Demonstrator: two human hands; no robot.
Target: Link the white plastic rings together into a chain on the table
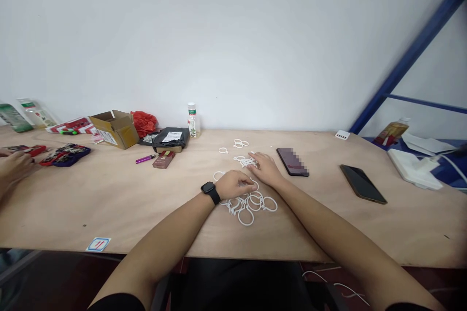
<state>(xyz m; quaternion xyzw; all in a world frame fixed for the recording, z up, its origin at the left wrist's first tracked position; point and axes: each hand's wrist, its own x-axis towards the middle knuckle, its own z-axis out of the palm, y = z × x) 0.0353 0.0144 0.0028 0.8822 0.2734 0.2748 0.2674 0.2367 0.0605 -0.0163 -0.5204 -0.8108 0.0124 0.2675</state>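
Observation:
A heap of white plastic rings (251,204) lies on the wooden table (109,194) in front of me. My left hand (233,183), with a black watch on the wrist, rests on the top of the heap, fingers curled over a ring. My right hand (264,167) reaches a little farther, its fingers pinched on a small cluster of white rings (247,161). A few loose rings (239,144) lie beyond, toward the wall.
Two dark phones (292,161) (363,183) lie to the right. A cardboard box (115,129), red bag, black parcel, small bottle (192,120), purple lighter and red pack stand at the back left. Another person's hand (14,167) rests at the far left.

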